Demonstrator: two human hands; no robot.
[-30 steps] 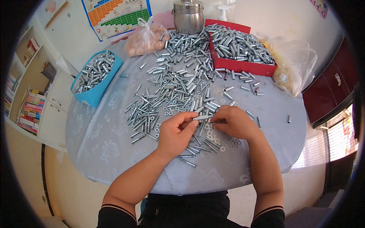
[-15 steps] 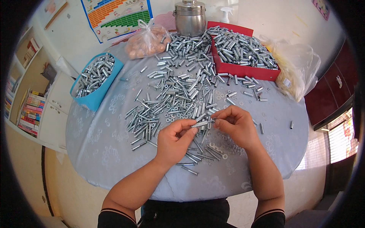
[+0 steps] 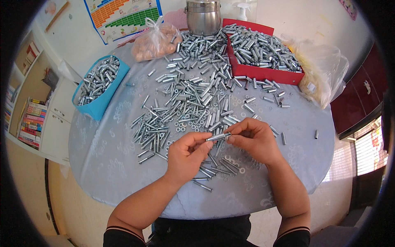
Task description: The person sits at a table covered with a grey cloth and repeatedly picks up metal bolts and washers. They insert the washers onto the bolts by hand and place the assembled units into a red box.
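Note:
My left hand [image 3: 187, 155] and my right hand [image 3: 254, 140] meet over the near middle of a round table [image 3: 103, 152] covered in a pale grey patterned cloth. Between their fingertips they hold one silver metal bolt [image 3: 218, 136], lying roughly level, the left fingers on its left end and the right fingers on its right end. Under and beyond the hands spreads a loose pile of silver bolts [image 3: 193, 103], with small washers [image 3: 236, 166] scattered near my right hand.
A blue bin [image 3: 98, 84] of bolts stands at the left. A red tray [image 3: 263, 55] heaped with bolts sits at the back right, beside a steel pot [image 3: 203, 16] and two plastic bags [image 3: 154, 39] [image 3: 321, 72]. Shelves with books [image 3: 31, 123] stand at the left.
Both hands have stayed together on the bolt above the pile, shifting only slightly, with small finger movements at its ends. The view has moved a little.

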